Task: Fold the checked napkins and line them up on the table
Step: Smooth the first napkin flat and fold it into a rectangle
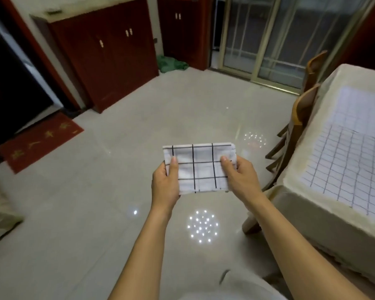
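A folded white napkin with dark check lines [200,167] is held in the air above the tiled floor, in front of me. My left hand [166,182] grips its left edge, thumb on top. On the right edge, my right hand [240,174] grips it the same way. The table [294,191], covered with a cream cloth, stands at the right. On it lies a checked napkin spread flat [351,169], with a paler one [362,109] beyond it.
Two wooden chairs [301,113] are pushed in at the table's left side. Red cabinets [108,53] line the far wall, with a green cloth [171,63] on the floor beside them. A red doormat [39,141] lies at the left. Glass sliding doors [279,35] are behind.
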A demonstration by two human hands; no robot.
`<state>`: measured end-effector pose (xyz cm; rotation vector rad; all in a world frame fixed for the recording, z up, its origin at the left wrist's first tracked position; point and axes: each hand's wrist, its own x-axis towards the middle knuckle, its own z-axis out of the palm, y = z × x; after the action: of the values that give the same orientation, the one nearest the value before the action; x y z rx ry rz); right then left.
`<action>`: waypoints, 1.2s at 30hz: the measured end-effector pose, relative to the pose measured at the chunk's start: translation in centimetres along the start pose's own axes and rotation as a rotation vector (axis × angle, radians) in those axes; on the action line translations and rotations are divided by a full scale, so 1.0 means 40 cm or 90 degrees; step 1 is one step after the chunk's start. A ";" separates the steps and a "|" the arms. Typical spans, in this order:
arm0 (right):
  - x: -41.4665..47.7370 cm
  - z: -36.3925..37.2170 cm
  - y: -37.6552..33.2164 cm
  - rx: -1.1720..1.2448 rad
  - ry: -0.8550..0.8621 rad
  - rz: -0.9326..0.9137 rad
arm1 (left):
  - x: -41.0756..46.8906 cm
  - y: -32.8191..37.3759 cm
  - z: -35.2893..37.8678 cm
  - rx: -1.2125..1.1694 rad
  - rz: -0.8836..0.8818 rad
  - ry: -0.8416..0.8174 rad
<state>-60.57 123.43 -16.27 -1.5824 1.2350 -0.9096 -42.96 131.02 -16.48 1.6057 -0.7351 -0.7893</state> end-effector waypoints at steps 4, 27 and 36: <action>0.123 0.016 -0.008 0.021 0.028 0.009 | 0.136 0.015 0.018 0.015 0.008 -0.035; 1.152 0.176 -0.035 0.081 0.067 0.049 | 1.117 0.216 0.262 0.064 -0.002 -0.054; 1.505 0.174 -0.088 0.035 0.207 0.066 | 1.552 0.297 0.399 0.030 0.026 -0.205</action>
<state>-39.28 66.63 -13.99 -1.3481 1.4885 -1.1549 -20.59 69.87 -13.30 1.5162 -1.0190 -1.0201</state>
